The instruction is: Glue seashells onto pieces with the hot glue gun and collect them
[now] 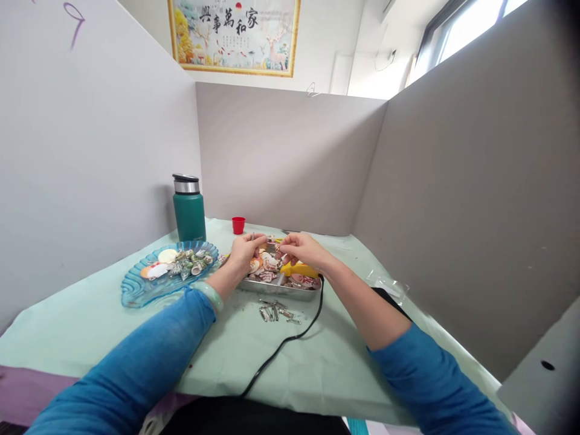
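Note:
Over the metal tray (272,287), my left hand (244,252) is closed in a pinch. A thin silvery piece (252,237) juts up from its fingers, too small to name surely. Close to it on the right, my right hand (301,246) pinches a small patterned shell (278,248) between thumb and fingertips. Mixed shells (268,263) fill the tray below both hands. A yellow corded tool (301,270), shaped like a glue gun, rests across the tray under my right hand. Several small silver metal clips (274,311) lie loose in front of the tray.
On the left is a blue scalloped dish (136,290) holding spiral and flat shells. Behind it stand a green bottle (189,211) and a red cup (238,225). A black cord (283,343) runs to the front edge. Clear plastic (389,285) lies at right; grey partitions (290,157) surround the table.

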`<state>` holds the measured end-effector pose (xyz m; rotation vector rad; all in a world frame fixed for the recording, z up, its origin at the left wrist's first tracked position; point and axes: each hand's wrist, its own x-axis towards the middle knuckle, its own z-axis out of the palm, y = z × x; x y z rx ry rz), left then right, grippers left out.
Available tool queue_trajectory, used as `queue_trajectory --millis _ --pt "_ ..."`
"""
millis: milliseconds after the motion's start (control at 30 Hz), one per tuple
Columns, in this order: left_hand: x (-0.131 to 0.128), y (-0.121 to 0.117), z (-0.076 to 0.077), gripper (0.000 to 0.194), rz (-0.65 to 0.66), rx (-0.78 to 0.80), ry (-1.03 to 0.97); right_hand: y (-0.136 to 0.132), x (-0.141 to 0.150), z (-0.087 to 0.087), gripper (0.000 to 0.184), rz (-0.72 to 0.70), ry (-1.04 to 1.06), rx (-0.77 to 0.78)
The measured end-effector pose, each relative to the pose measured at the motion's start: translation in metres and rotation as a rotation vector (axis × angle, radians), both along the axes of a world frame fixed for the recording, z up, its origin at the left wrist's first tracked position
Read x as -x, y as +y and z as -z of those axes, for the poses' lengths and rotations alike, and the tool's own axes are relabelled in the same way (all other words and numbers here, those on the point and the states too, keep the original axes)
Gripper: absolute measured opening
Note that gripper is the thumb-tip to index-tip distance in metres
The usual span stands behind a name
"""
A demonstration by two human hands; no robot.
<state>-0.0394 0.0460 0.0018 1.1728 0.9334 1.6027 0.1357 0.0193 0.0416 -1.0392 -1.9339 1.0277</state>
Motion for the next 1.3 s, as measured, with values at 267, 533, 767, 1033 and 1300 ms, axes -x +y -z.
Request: queue_trajectory --millis 267,533,767,1033,1300 --pt "-0.011 -0.011 -0.001 0.026 -0.049 -0.090 0.089 -0.007 0.011 0.011 0.007 0.036 0.521 0.248" --pt "-0.015 -0.011 0.001 0.023 -0.113 -0.144 0.252 -0.004 0.008 0.008 0.010 0.208 0.159 -0.253" --pt "-0.017 -0.013 0.001 0.022 -0.066 -0.154 0.314 0.003 -0.001 0.007 0.016 0.256 0.020 -0.459" --pt "-0.018 -0.020 -0.003 0.021 -0.024 -0.136 0.362 0.005 -0.002 0.007 0.015 0.298 -0.119 -0.535" --pt "-0.018 -0.018 -0.002 0.024 0.004 -0.130 0.375 0.006 -0.004 0.008 0.018 0.300 -0.188 -0.508"
